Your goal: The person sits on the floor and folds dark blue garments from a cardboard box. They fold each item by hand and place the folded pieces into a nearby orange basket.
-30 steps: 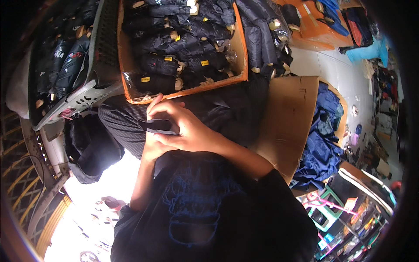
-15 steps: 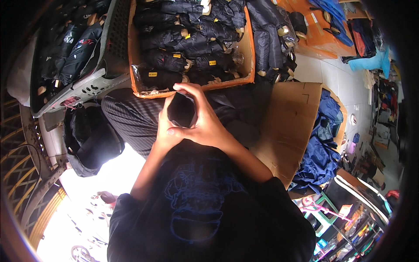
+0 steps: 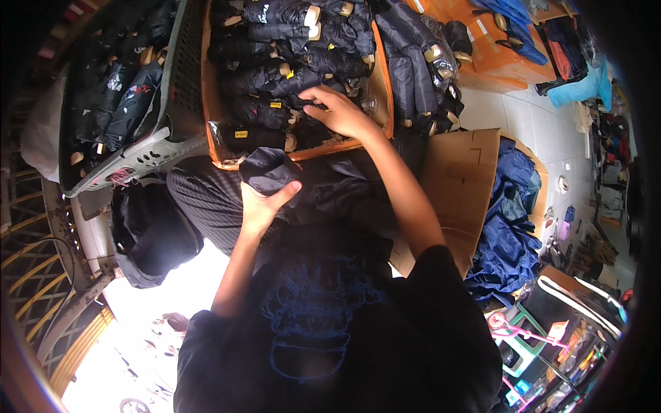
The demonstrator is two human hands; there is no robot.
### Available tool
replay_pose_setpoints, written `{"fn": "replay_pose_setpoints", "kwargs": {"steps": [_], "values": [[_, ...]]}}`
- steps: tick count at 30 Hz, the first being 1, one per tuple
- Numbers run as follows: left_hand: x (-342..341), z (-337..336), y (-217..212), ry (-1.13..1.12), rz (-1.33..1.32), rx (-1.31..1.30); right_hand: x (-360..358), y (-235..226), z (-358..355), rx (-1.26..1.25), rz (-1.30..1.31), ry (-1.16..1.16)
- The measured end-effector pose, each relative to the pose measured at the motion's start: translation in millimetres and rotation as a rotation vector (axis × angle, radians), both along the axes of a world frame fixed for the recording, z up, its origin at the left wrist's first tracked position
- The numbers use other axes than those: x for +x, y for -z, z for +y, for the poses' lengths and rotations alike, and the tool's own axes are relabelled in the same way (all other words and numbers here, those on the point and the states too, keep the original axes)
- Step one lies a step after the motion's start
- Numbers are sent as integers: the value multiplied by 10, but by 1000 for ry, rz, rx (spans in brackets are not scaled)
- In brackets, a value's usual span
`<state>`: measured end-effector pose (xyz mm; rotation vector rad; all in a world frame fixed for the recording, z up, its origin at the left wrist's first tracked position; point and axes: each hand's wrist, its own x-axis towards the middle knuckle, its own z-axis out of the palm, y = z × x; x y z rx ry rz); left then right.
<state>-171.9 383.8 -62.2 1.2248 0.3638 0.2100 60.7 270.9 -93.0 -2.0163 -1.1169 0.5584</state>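
- The left hand [image 3: 265,203] is closed around a dark folded bundle of cloth [image 3: 268,172], thumb on its near side and fingers wrapped behind, so the roll is kept tight and does not spring open.
- That bundle sits just short of the near edge of the orange cardboard box [image 3: 381,82], above the lap, not yet among the others.
- The right hand [image 3: 337,110] reaches over the box's near wall with fingers loosely spread and curled down on the packed dark rolls [image 3: 275,76]; I cannot tell whether it grips one or merely presses on them.
- The rolls in the box lie side by side in rows, each with a small tan or yellow tag showing, which packs them close and leaves the tags readable from above.
- To the left, touching the box, a grey plastic basket [image 3: 144,151] holds more dark garments, loosely heaped.
- To the right, a flat brown cardboard sheet [image 3: 461,186] leans beside a heap of blue cloth [image 3: 513,234].
- A black bag [image 3: 148,234] lies near left, well apart from both hands.
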Motion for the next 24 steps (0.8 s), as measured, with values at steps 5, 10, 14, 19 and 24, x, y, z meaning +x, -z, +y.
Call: {"fn": "replay_pose_setpoints", "kwargs": {"steps": [5, 10, 14, 19, 24], "values": [[133, -24, -78, -61, -145, -228, 420, 904, -98, -815, -327, -116], [18, -34, -51, -79, -174, -539, 418, 782, 138, -849, -420, -162], [-13, -94, 16, -38, -234, -750, 467, 793, 9, -827, -387, -175], [75, -101, -97, 89, -357, -919, 557, 871, -56, -787, -455, -217], [77, 39, -124, 8, -428, -1054, 538, 685, -93, -716, -570, -340]]}}
